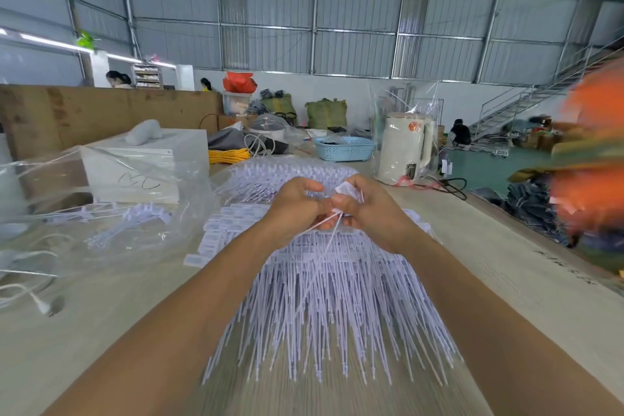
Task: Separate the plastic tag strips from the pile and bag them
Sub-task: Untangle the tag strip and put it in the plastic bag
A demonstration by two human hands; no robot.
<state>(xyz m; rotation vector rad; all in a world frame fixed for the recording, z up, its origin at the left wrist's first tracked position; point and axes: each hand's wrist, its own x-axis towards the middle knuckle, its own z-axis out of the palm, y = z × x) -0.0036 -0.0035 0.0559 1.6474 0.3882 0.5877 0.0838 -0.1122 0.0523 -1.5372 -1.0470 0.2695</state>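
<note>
Tag strips point(332, 230) | both hands pinch them | pile point(324, 297) partly hidden

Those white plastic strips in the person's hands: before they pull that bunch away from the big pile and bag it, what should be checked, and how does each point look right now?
1. Left hand has hold of the strips: ok, fingers curled on them.
2. Right hand has hold too: ok, it pinches the tag ends.
3. Bunch is free of the pile: cannot tell, the held strips run down into it.
4. Clear plastic bag is within reach: ok, it lies just left of the pile.
5. Bag mouth is open: cannot tell, the film is crumpled.
6. Bare table between pile and bag: ok, only a white cable lies nearer the edge.
</note>
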